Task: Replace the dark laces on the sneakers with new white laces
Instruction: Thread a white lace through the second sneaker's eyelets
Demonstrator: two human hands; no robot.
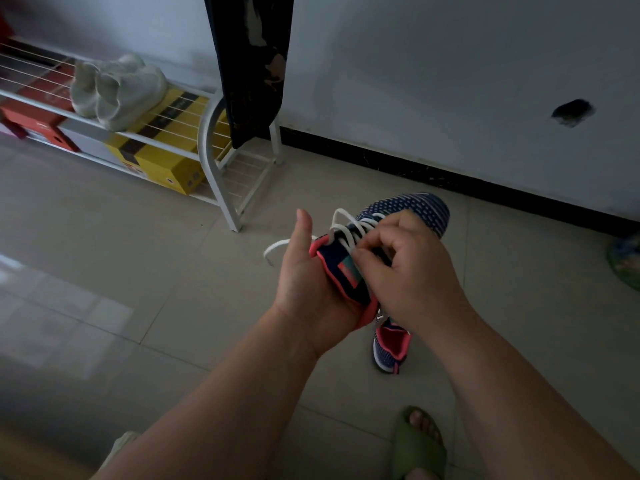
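Up top near the tongue, right hand (412,271) pinches the white lace (346,233) while left hand (311,282) cups the sneaker (415,206), probably threading the last eyelets next.

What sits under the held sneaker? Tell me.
Below the held sneaker, a second sneaker lies on the floor. Only its heel end shows; the right hand and wrist cover the rest, so its laces cannot be seen.

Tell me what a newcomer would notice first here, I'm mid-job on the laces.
The navy sneaker held up mid-frame, the left hand gripping its heel while the right hand pinches the white lace by the tongue. Below it, the second sneaker lies on the floor. Upper left, pale shoes sit on a white rack.
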